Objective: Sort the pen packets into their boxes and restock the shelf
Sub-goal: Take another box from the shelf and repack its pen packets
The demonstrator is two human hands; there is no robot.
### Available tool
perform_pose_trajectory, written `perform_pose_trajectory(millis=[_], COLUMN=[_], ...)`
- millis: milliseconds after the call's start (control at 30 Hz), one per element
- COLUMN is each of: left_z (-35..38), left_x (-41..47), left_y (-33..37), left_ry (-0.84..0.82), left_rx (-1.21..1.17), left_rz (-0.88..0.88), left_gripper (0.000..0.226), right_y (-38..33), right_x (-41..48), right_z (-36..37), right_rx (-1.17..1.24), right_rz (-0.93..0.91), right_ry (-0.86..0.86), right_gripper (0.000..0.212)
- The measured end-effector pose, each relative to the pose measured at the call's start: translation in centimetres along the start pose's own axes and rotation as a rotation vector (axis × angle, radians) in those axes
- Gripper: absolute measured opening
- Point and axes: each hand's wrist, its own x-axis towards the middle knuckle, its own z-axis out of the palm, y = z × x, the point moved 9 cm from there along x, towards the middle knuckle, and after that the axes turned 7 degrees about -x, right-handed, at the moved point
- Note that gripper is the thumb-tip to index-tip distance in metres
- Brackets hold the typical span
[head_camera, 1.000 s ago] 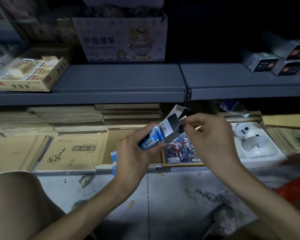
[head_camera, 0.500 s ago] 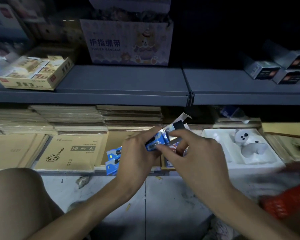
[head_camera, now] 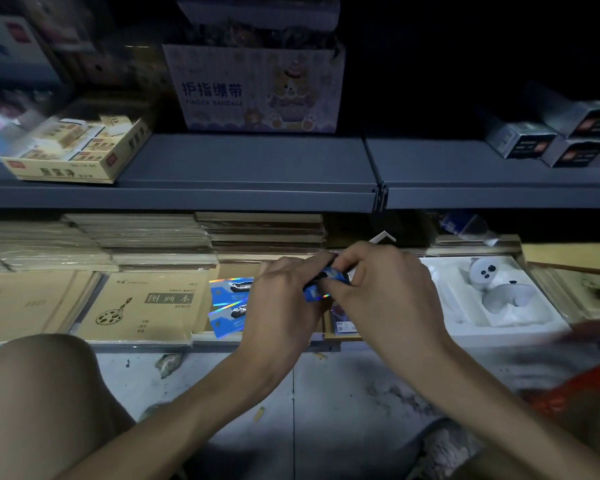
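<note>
L hand & R hand met over the lower shelf, fingers of both curled tight round a blue pen packet, mostly hidden by them. A white box flap stuck up behind the R knuckles; couldn't tell if the packet sat in that box. 2 more holographic packets lay just L of the hands, beside a tan sketchbook. Finger bandage carton stood on the upper shelf
</note>
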Motion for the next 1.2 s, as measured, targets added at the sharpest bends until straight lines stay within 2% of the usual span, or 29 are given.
perform_pose_trajectory(millis=[167,367,567,733,867,933,1067,1200], left_z=[-0.9,-1.8,-2.1,-2.5,-2.3,-2.5,-2.2,-1.6], left_x=[0.0,0.0,0.2,0.5,0.4,0.2,0.0,-0.5], left_y=[0.2,-0.2,-0.8,-2.7,-4.3,-4.6,-5.5,-6.3], left_ry=[0.034,0.076,0.104,0.084,0.049,0.062,0.025,-0.014], left_rx=[0.097,0.149,0.161,0.064,-0.199,-0.246,-0.411,-0.516], left_rz=[0.017,0.024,0.018,-0.122,-0.251,-0.265,-0.292,-0.332], left_gripper=[0.052,0.050,0.054,0.056,0.050,0.042,0.035,0.039], right_y=[0.8,1.4,1.1,1.1,3.6,4.8,7.6,9.3], right_x=[0.3,0.5,0.0,0.1,1.7,2.0,2.1,1.5], right_z=[-0.5,-1.0,-3.1,-5.9,-7.5,-8.2,-10.2,-10.7], right_rx=[0.141,0.227,0.235,0.278,0.634,0.788,0.861,0.845], right_rz=[0.011,-0.033,-0.113,-0.193,-0.078,-0.012,0.102,0.169], right_ry=[0.003,0.007,0.183,0.354,0.284,0.250,0.258,0.214], right_gripper=[0.024,0.019,0.013,0.009,0.010,0.007,0.013,0.012])
